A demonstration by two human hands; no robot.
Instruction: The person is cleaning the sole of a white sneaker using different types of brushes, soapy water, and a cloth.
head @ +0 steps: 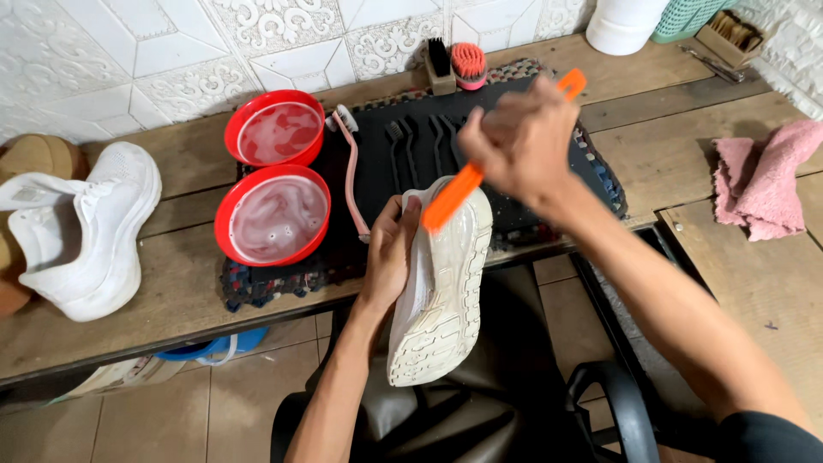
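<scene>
Left hand [390, 249] grips a white shoe [446, 291], ridged rubber sole up. Right hand [519, 141] clasps an orange plastic brush [467, 182], bristle end on the shoe's toe, above the wooden surface [171, 291].

Two red bowls [274, 176] and a pink brush [351, 171] crowd the left, while the tabletop [677, 159] right of the mat [403, 163] lies open up to a pink cloth [763, 176].

**Wooden tabletop and its load**

The plank tabletop [651, 146] carries a dark mat [514, 201] beneath the right grip [523, 141], a white sneaker [103, 227] far left of the left grip [390, 249], and a pink cloth [763, 176] to the right.
</scene>
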